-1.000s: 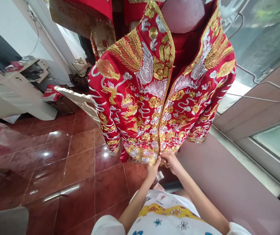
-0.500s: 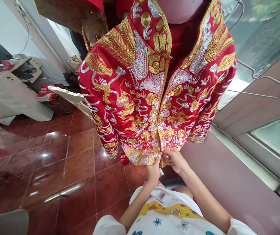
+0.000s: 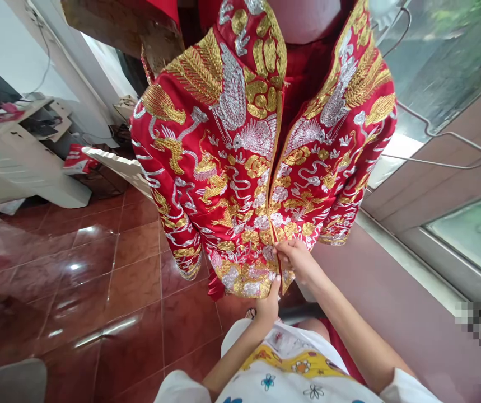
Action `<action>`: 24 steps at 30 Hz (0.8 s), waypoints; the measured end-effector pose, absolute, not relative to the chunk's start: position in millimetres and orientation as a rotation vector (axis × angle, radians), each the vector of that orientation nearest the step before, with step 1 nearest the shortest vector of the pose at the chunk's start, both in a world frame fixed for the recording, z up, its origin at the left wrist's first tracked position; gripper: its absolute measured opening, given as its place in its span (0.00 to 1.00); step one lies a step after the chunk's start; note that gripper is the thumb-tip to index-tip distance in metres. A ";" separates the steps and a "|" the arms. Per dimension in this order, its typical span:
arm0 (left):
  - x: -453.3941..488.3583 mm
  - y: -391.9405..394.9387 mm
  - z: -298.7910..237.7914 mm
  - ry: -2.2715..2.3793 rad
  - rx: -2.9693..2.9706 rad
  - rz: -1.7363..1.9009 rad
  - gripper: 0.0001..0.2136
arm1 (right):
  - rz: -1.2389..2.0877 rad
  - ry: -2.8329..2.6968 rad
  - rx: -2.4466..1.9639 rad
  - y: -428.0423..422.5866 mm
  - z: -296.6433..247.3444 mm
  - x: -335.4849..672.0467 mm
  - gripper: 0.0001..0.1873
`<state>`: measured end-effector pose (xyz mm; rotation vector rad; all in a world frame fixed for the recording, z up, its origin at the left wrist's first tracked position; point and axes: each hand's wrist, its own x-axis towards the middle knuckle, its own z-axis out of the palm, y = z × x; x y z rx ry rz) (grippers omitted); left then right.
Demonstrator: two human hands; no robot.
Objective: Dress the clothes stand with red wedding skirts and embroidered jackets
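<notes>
A red jacket (image 3: 219, 184) with dense gold and silver embroidery hangs on a mannequin (image 3: 307, 19). Its collar stands wide apart, and the two front edges run close together lower down. At the bottom hem, my left hand (image 3: 269, 305) grips the jacket's front corner, thumb on the outside and fingers hidden behind the cloth. Slightly higher, my right hand (image 3: 299, 262) pinches the front opening between thumb and fingers. Whether a small fastener is in that pinch cannot be made out. Below it the hem edges part a little.
Wire hangers (image 3: 446, 134) hang to the right, by a window. White furniture with a shelf (image 3: 22, 129) stands at the left, near a red box (image 3: 76, 159). The floor is glossy red tile (image 3: 131, 313). A pale chair edge (image 3: 9, 380) shows at lower left.
My right hand has moved up along the front opening, away from my left hand. My left hand has shifted slightly lower at the hem. The jacket sits a little further left in view.
</notes>
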<state>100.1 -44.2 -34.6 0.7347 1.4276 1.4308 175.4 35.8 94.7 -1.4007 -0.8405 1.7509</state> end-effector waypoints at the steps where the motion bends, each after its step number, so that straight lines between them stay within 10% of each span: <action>1: 99.0 -42.5 -38.1 1.415 0.740 1.408 0.17 | 1.786 -0.805 -1.369 42.1 96.9 174.9 0.09; 24: 80.8 -23.1 -82.8 1.346 0.624 1.438 0.15 | 1.396 -1.123 -1.150 144.3 348.6 147.8 0.17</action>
